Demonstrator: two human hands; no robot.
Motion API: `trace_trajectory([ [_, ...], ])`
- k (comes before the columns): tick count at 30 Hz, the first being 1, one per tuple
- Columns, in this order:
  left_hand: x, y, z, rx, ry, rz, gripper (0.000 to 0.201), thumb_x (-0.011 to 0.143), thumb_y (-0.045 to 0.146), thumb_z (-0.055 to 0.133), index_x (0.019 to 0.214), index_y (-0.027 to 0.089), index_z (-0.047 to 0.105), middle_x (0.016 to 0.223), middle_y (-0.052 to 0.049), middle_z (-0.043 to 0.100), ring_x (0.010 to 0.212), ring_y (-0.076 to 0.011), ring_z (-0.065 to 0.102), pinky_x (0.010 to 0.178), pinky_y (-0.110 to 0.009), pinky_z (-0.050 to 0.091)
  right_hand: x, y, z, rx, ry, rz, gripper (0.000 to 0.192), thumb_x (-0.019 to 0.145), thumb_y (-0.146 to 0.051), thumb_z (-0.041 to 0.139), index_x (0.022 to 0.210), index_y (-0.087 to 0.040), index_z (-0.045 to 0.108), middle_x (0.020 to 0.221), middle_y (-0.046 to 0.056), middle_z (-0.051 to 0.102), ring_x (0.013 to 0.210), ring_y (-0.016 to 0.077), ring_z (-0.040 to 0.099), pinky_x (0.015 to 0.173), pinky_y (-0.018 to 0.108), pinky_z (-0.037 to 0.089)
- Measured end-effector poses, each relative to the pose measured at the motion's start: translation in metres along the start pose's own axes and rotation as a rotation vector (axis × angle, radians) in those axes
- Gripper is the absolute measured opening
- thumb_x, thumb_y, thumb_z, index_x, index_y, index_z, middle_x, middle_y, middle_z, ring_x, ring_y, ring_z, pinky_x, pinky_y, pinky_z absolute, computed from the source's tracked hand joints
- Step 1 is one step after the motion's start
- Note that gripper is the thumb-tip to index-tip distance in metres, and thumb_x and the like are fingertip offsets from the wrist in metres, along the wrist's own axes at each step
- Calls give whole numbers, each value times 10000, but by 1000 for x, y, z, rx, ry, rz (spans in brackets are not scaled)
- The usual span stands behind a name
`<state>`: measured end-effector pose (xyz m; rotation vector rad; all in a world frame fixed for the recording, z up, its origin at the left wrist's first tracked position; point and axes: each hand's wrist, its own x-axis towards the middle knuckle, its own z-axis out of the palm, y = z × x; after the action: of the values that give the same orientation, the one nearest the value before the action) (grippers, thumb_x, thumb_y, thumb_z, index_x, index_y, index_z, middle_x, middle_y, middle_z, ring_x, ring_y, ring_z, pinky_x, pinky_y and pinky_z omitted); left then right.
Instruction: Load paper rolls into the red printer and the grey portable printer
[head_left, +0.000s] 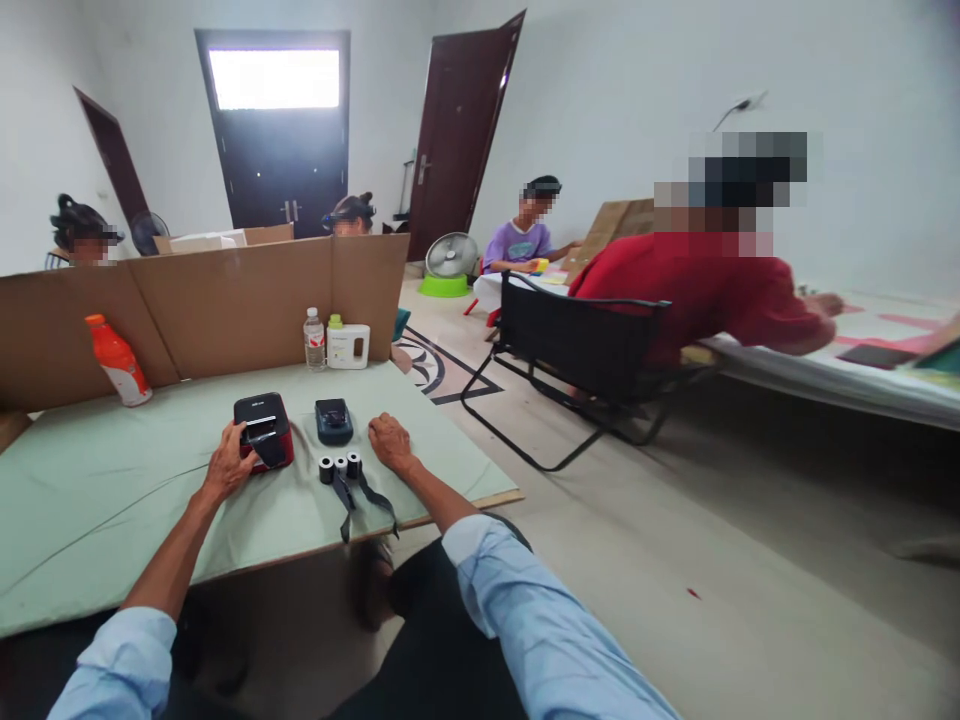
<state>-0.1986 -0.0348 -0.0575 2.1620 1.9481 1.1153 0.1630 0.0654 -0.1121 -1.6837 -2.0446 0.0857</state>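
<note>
Left hand (229, 462): resting on the near-left edge of the red-and-black label printer (264, 431), fingers curled over its side, gripping lightly.
Right hand (390, 441): lying knuckles-up on the green table (112, 500), fingers loosely bent, grasping nothing.
Paper rolls (339, 467): three sitting between the hands, dark strips trailing toward the near edge, none being loaded.
Small dark device (334, 420): sitting untouched just right of the printer.
Progress: appearing early; printer being steadied, rolls waiting.

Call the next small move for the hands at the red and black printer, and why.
Probably the right hand should pick up one paper roll. The left hand already steadies the red and black printer, whose top seems open, though that is unclear. The right hand rests on the green table holding nothing, beside the three small rolls.
</note>
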Motion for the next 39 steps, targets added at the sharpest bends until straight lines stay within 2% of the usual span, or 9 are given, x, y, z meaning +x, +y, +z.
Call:
trace_trajectory([
  [7, 3, -6, 5, -14, 16, 36, 556, 842, 397, 655, 1351, 211, 531, 1512, -177, 490, 1378, -351, 570, 1086, -537, 539, -1, 9, 6, 119, 62, 17, 204, 974, -151, 537, 1011, -188, 734, 1086, 112, 703, 1021, 214, 619, 878, 294, 441],
  [11, 8, -11, 6, -15, 12, 81, 575, 806, 383, 700, 1329, 217, 526, 1552, -177, 455, 1416, -349, 534, 1100, -527, 536, 16, 6, 3, 217, 125, 29, 278, 992, -168, 463, 1110, -158, 713, 1085, 118, 705, 904, 198, 646, 866, 312, 493],
  [14, 9, -12, 6, -8, 13, 119, 586, 796, 384, 727, 1320, 221, 522, 1587, -182, 423, 1465, -357, 482, 1143, -533, 500, 35, -14, -8, 328, 199, -23, 318, 1023, -210, 408, 1151, -155, 695, 1110, 120, 695, 878, 187, 650, 845, 317, 529],
  [16, 7, -12, 9, -13, 34, 145, 609, 798, 383, 736, 1337, 210, 512, 1598, -197, 409, 1491, -366, 449, 1172, -544, 469, 42, -37, -20, 551, 299, -169, 275, 1016, -242, 451, 1097, -172, 704, 1047, 104, 696, 859, 195, 650, 775, 319, 544],
  [18, 5, -11, 13, -35, 61, 165, 641, 805, 376, 737, 1368, 193, 492, 1595, -215, 410, 1500, -371, 435, 1189, -558, 443, 43, -63, -32, 691, 309, -315, 235, 1014, -257, 494, 1092, -191, 706, 1024, 85, 691, 887, 195, 656, 772, 314, 549],
  [22, -1, -8, 20, -73, 91, 147, 676, 820, 364, 731, 1419, 193, 467, 1589, -209, 425, 1505, -372, 425, 1204, -580, 416, 33, -99, -49, 725, 122, -533, 204, 1024, -273, 547, 1129, -218, 712, 1023, 64, 695, 878, 179, 665, 850, 331, 555],
  [25, -3, -7, 22, -82, 90, 133, 676, 840, 376, 724, 1437, 201, 460, 1585, -199, 439, 1516, -372, 409, 1211, -584, 406, 23, -107, -49, 730, -18, -613, 268, 1029, -300, 577, 1267, -238, 682, 1129, 73, 700, 992, 188, 685, 925, 349, 558],
  [32, -8, -4, 21, -63, 81, 140, 709, 864, 406, 718, 1474, 199, 422, 1598, -211, 417, 1513, -377, 413, 1210, -583, 407, 11, -103, -22, 709, -229, -622, 635, 1000, -379, 642, 1587, -269, 426, 1373, 119, 655, 1154, 235, 672, 989, 408, 565],
  [39, -18, -6, 26, -34, 111, 112, 903, 844, 419, 745, 1591, 206, 285, 1612, -208, 423, 1493, -390, 447, 1188, -578, 445, 13, -107, -11, 708, -332, -560, 732, 975, -403, 664, 1630, -273, 363, 1461, 143, 606, 1099, 233, 692, 1014, 427, 551],
])
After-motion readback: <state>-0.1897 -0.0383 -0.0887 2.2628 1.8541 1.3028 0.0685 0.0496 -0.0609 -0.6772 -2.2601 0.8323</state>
